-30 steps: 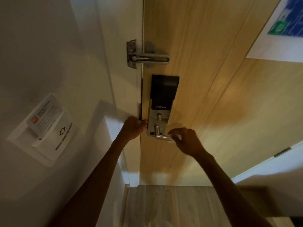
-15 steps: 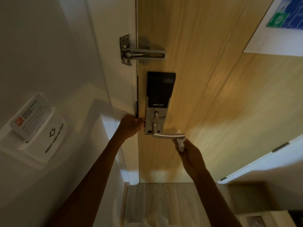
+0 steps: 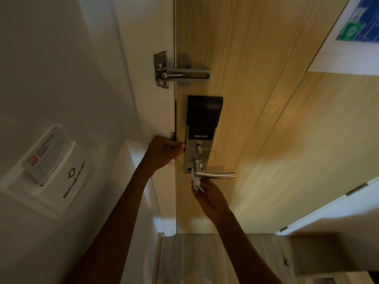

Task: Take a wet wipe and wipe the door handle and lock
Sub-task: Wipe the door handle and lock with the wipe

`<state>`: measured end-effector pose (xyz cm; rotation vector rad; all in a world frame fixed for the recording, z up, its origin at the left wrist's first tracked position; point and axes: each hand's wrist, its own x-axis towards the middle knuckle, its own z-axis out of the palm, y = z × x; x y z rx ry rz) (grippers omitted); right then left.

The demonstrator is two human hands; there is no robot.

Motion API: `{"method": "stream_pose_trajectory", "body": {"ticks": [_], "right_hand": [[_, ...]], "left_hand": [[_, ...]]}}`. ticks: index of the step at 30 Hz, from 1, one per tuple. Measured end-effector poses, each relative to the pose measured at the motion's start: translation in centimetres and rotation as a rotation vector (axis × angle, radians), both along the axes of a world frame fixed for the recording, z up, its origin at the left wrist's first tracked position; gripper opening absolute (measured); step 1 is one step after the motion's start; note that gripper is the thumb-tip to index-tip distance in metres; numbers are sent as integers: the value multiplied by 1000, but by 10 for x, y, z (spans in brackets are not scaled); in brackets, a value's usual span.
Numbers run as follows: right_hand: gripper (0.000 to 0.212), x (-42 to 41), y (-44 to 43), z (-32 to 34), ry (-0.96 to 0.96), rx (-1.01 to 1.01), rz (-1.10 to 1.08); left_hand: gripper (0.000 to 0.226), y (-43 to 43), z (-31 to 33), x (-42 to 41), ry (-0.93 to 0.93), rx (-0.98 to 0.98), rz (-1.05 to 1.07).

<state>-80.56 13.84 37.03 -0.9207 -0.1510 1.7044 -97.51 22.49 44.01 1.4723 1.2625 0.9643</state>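
A wooden door (image 3: 256, 99) carries a smart lock (image 3: 202, 128) with a black upper panel and a silver plate below. A silver lever handle (image 3: 217, 174) sticks out to the right from that plate. My right hand (image 3: 209, 198) is just under the handle's base and pinches a white wet wipe (image 3: 195, 181) that touches the underside of the handle near its pivot. My left hand (image 3: 164, 152) is closed on the door's edge, level with the lock plate.
A metal swing-bar door guard (image 3: 180, 73) sits above the lock, across door and frame. A white key-card holder (image 3: 49, 167) hangs on the left wall. A notice (image 3: 352, 33) is posted at the door's upper right. Wood-look floor (image 3: 205, 259) lies below.
My right hand moved with the wipe from the handle's free end to its base by the lock plate. My left hand stayed on the door edge.
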Motion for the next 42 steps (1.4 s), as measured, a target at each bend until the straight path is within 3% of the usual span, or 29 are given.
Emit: {"method": "stream_pose_trajectory", "body": {"ticks": [4, 8, 17, 22, 24, 28, 31, 38, 42], "right_hand": [[23, -6, 13, -1, 99, 25, 39], [30, -1, 5, -10, 168, 35, 60], [25, -3, 13, -9, 189, 21, 49], [78, 13, -4, -12, 217, 58, 101], [69, 23, -8, -11, 169, 55, 100], [31, 37, -15, -8, 54, 36, -4], [28, 52, -15, -7, 28, 68, -80], [29, 84, -17, -6, -301, 139, -198], [30, 90, -18, 3, -691, 231, -182]], "left_hand": [[10, 0, 5, 1, -3, -18, 7], [14, -2, 6, 2, 14, -13, -3], [7, 1, 4, 1, 27, -3, 36], [17, 0, 6, 4, 40, 14, 22], [19, -2, 8, 5, 48, 12, 21], [20, -1, 6, 4, 58, 12, 36], [19, 1, 4, 3, 56, 11, 37], [16, 1, 2, 2, 92, 31, 42], [18, 0, 3, 2, 83, 31, 39]]}}
